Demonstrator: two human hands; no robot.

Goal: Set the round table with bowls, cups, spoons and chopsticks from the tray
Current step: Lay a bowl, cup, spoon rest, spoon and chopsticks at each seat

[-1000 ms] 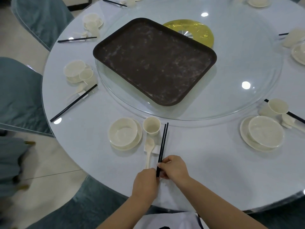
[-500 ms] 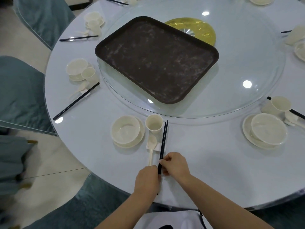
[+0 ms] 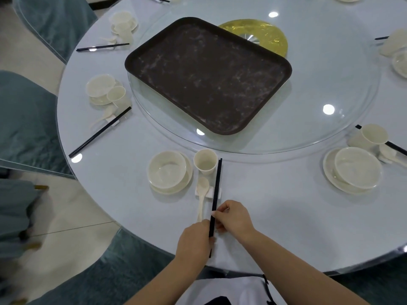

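Note:
A pair of black chopsticks (image 3: 217,186) lies on a small white rest (image 3: 209,191) at the near place setting. My left hand (image 3: 195,241) and my right hand (image 3: 233,217) both pinch the chopsticks' near end. Left of them lie a cream spoon (image 3: 202,194), a cream cup (image 3: 205,161) and a cream bowl on a plate (image 3: 168,170). The dark brown tray (image 3: 207,73) stands bare on the glass turntable (image 3: 330,84).
Other place settings ring the round white table (image 3: 275,216): at left (image 3: 103,89), at far left (image 3: 123,23) and at right (image 3: 356,169), each with bowl, cup and chopsticks. Teal-covered chairs (image 3: 24,115) stand around the table's left and near edges.
The chopsticks have slid a little away from me along the rest. Both hands stay on their near end; the view has shifted slightly.

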